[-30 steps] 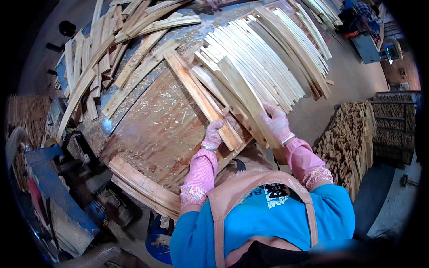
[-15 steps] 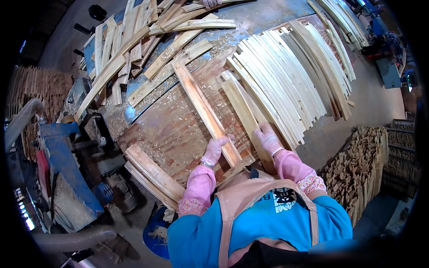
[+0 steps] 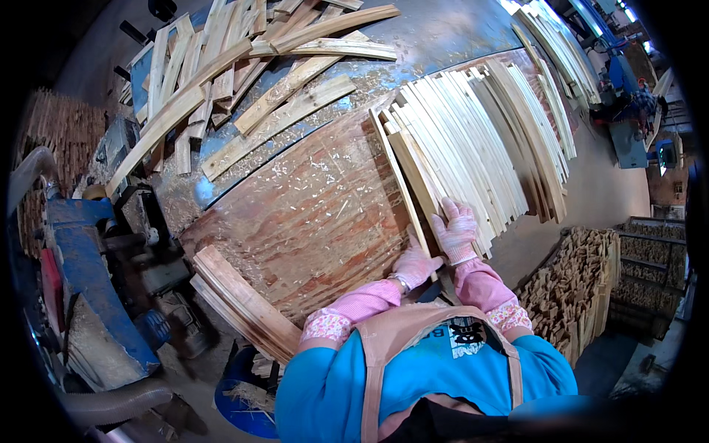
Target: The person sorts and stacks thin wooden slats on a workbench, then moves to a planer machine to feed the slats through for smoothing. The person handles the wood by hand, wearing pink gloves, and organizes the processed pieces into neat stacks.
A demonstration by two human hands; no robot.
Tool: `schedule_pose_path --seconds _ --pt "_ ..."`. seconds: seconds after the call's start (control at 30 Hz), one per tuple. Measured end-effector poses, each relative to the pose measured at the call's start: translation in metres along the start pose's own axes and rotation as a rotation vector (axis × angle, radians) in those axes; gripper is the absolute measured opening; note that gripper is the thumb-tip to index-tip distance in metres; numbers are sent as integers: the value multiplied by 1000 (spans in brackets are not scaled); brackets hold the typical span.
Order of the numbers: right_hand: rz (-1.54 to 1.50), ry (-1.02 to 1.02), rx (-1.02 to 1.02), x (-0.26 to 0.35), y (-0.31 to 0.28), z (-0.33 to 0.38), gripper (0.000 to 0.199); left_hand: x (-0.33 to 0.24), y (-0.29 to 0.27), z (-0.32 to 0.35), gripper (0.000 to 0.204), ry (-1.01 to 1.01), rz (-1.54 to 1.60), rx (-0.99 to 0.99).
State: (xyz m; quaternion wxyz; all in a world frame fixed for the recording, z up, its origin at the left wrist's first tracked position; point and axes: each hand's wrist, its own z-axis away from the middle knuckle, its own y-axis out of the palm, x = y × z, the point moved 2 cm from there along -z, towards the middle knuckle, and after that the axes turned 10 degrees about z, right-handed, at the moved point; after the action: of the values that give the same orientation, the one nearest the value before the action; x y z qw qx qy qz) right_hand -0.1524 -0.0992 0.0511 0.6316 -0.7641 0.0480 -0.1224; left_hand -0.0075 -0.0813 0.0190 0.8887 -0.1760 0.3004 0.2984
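My left hand (image 3: pixel 413 264), in a pale glove, is closed on the near end of a long thin wooden slat (image 3: pixel 400 181) that stands on edge at the left side of a row of pale slats (image 3: pixel 473 140). My right hand (image 3: pixel 456 229), also gloved, lies flat with fingers spread on the near ends of that row. The slats rest side by side on a brown worktable (image 3: pixel 310 221) strewn with wood chips.
A loose pile of wood strips (image 3: pixel 244 66) lies at the table's far left. A few stacked boards (image 3: pixel 240 303) lean off the near left edge. A blue machine (image 3: pixel 81 280) stands to the left, a crate of small wood blocks (image 3: pixel 583 288) to the right, a blue bucket (image 3: pixel 244 391) below.
The slat that lay slanted across the table's middle now stands against the left side of the row. Both hands moved right and came together at the near ends of the slats.
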Motion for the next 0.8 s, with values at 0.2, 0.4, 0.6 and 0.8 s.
schedule_pose_path --seconds 0.2,0.4,0.6,0.8 --pt "30 -40 210 13 -15 -15 66 -18 15 -17 122 108 -90 21" --pt "77 -218 270 17 -8 -8 63 60 32 -64 84 479 188 -137" --pt "150 -337 206 21 -15 -12 58 71 21 -81 75 237 1151 133" --pt "114 -433 163 32 -13 -7 53 72 14 -80 77 495 812 -31"
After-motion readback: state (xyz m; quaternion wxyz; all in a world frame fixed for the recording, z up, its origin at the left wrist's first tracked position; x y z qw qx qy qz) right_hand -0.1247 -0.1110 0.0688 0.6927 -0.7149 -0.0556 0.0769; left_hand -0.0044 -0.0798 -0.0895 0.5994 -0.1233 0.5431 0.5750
